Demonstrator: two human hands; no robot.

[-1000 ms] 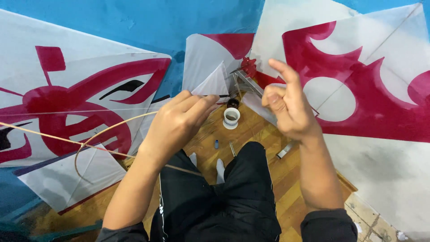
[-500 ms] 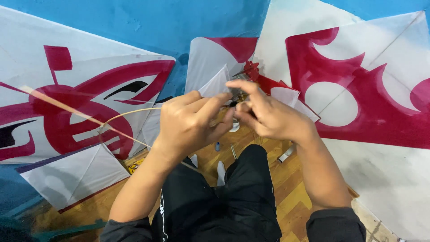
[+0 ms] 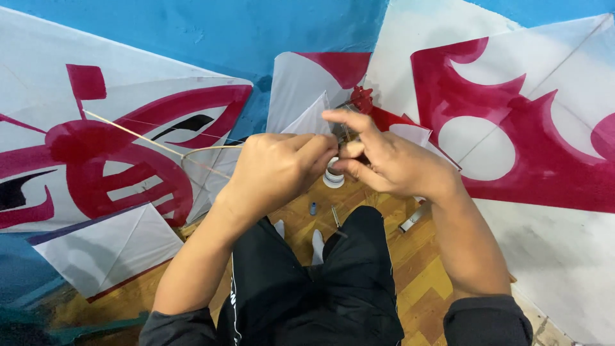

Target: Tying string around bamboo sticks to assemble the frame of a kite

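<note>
Left hand (image 3: 278, 168) pinches thin bent bamboo stick (image 3: 160, 148) steady; right hand (image 3: 384, 163) pinches at the same joint, apparently binding it above small white spool (image 3: 333, 177).

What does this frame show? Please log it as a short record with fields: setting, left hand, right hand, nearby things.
setting: person seated on a wooden floor, white and red kites around
left hand: pinches thin bent sticks of a kite frame
right hand: fingertips meet the left hand's, pinching at the same spot; what it grips is too small to tell
nearby things: white spool on the floor under the hands; large kite to the left; large kite to the right
</note>
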